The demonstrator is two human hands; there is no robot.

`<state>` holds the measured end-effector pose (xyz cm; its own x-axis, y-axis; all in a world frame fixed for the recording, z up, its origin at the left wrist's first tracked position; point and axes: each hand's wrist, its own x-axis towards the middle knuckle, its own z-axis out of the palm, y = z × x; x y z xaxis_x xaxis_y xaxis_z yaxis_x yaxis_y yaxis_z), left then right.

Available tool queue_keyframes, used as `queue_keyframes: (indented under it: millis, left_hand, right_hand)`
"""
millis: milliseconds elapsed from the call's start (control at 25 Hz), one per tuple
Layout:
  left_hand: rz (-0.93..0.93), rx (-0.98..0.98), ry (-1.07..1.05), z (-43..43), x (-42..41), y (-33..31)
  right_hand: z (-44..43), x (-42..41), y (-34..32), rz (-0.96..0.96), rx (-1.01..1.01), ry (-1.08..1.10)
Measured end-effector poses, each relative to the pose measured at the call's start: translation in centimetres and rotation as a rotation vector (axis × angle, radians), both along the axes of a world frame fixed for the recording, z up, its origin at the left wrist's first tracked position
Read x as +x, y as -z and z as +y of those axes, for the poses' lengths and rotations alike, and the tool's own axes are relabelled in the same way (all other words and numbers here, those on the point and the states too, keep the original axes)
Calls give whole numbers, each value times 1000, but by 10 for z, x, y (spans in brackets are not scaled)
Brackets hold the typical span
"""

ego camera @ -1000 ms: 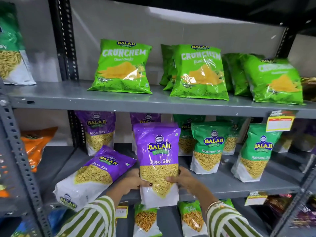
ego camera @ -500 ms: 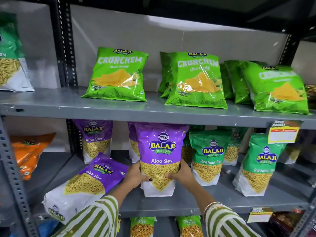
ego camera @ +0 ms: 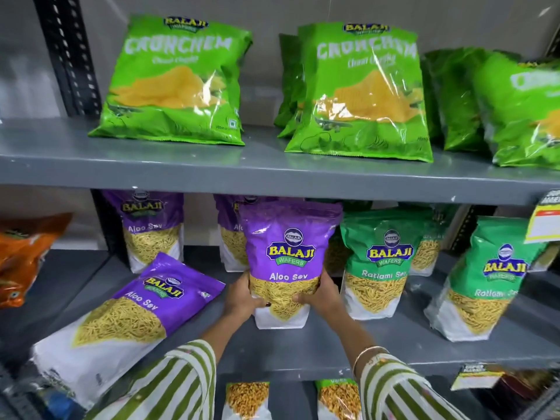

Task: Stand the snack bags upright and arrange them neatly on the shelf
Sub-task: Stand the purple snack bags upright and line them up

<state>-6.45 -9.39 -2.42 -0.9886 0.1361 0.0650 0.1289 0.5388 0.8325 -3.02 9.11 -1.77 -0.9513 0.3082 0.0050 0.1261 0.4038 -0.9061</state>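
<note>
A purple Aloo Sev bag (ego camera: 288, 247) stands upright on the middle shelf (ego camera: 318, 347), its base touching the shelf. My left hand (ego camera: 242, 297) grips its lower left side and my right hand (ego camera: 321, 294) its lower right side. Another purple Aloo Sev bag (ego camera: 133, 313) lies flat and tilted at the shelf's front left. Two more purple bags (ego camera: 151, 228) (ego camera: 231, 234) stand at the back. Green Ratlami Sev bags (ego camera: 378, 265) (ego camera: 488, 280) stand upright to the right.
Green Crunchem bags (ego camera: 178, 80) (ego camera: 363, 92) lean back on the upper shelf (ego camera: 242, 168). An orange bag (ego camera: 24, 256) lies in the left bay. Price tags (ego camera: 545, 219) (ego camera: 475, 378) hang on shelf edges. More bags (ego camera: 247, 398) sit on the shelf below.
Both hands pushed the purple bag from the shelf's front edge back onto the shelf and set it upright. The camera moved closer.
</note>
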Motion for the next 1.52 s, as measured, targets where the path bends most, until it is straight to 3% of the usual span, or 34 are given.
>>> queue_keyframes:
  millis: [200,280,400,440,480,640,800,880,1000,1160,1360,1520]
  left_hand:
    - [-101,-11,23,-7,13,-11]
    - [-117,-70,9,-24,23,-18]
    - [-110,-192,-68,-66,38,-30]
    - [-121,-240,-103,-86,43,-35]
    - [-127,-288,-124,-107,45,-37]
    - [-151,-370,-165,-193,42,-53]
    - [-284,-329,-174,-261,20,-51]
    - [-396,-196,-104,-288,6,-37]
    - [-699,168,15,-302,6,-25]
    - [-819,241,97,-311,2,-20]
    - [-686,200,81,-302,12,-30]
    - [-504,303,99,-288,23,-46]
  right_hand:
    - [5,7,-6,-125,41,-34]
    - [8,10,-15,-333,161,-57]
    - [-8,24,-36,-806,225,-203]
    - [-20,24,-42,-860,222,-253]
    - [-35,27,-48,-861,216,-283]
    - [-118,26,-41,-535,61,-253]
    - [-211,30,-11,-700,-198,-302]
    - [-251,30,0,-738,-378,-282]
    - [-291,31,5,-708,-611,-200]
    - [-310,40,4,-623,-659,-113]
    - [-305,48,-14,-534,-674,-57]
    - [-286,48,-38,-310,-501,-59]
